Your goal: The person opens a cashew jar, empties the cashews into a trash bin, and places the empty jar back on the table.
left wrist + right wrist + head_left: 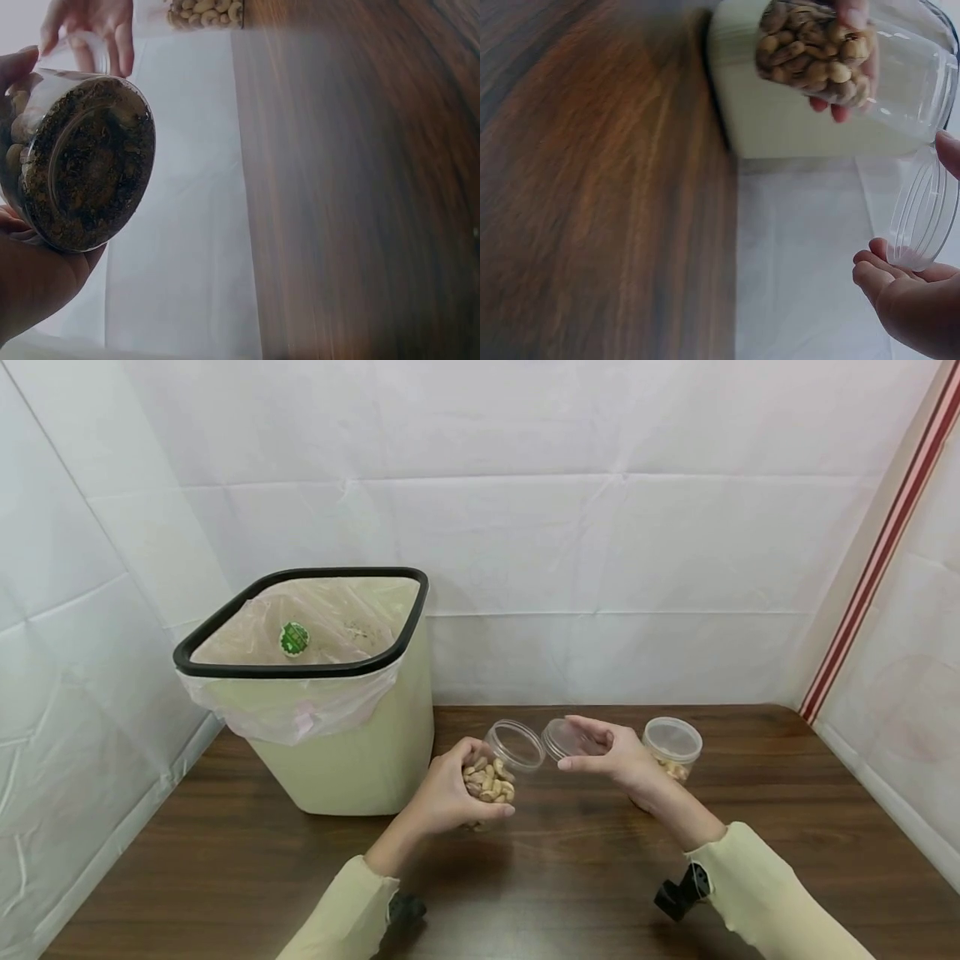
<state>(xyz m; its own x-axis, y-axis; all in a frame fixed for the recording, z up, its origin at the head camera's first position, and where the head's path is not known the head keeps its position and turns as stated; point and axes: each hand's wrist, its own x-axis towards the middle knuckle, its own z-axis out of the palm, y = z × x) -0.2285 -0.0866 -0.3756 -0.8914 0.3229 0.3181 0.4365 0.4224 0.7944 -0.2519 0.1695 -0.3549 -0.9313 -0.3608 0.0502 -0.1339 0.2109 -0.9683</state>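
In the head view my left hand grips a clear plastic jar, tilted with its uncovered mouth up and to the right. Cashews lie in its lower part. Dark crumbly bits show through the jar's base in the left wrist view. Between thumb and fingers, my right hand holds a clear screw lid, just right of the jar's mouth. The right wrist view shows the lid's ridged rim close by the jar's mouth.
A second jar of cashews stands behind my right forearm, which partly hides it. At the left is a pale green bin with a black rim and a pink liner; a green round label shows inside. White sheeting backs the brown wooden table.
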